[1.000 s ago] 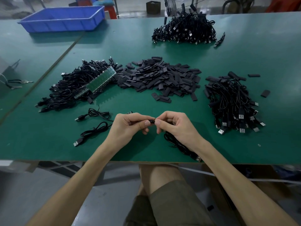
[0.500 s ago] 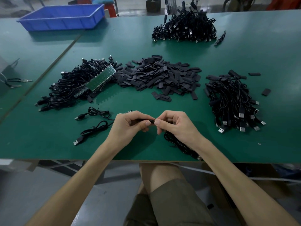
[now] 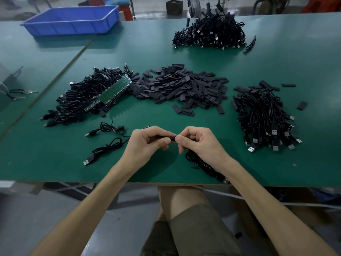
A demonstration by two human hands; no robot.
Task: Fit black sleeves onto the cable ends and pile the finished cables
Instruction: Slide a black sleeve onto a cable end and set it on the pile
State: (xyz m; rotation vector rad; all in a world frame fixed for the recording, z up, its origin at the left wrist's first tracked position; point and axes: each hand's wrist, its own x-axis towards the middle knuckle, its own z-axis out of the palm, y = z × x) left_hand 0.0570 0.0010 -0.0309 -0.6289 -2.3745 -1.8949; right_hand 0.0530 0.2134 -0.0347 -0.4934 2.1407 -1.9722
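At the near edge of the green table (image 3: 166, 169), dead centre, your L hand (image 3: 147, 143) and R hand (image 3: 201, 143) meet fingertip to fingertip. L thumb & fingers are curled round a black sleeve (image 3: 170, 138). R thumb & forefinger pinch the cable (image 3: 201, 164) right at the sleeve's tip. It trails under your R wrist, w/ its USB plug (image 3: 225, 180) at the table edge. Sleeve heap (image 3: 184, 89) lies mid-table beyond your hands. Sleeved cable pile (image 3: 265, 115) sits to the R, plugs toward you. Cable bundle (image 3: 77, 106) w/ green PCB strips (image 3: 114, 90) lies to the L, and two loose cables (image 3: 108, 127) are near your L hand. Far cable heap (image 3: 210, 34) is at the back, blue tray (image 3: 73, 24) far L.
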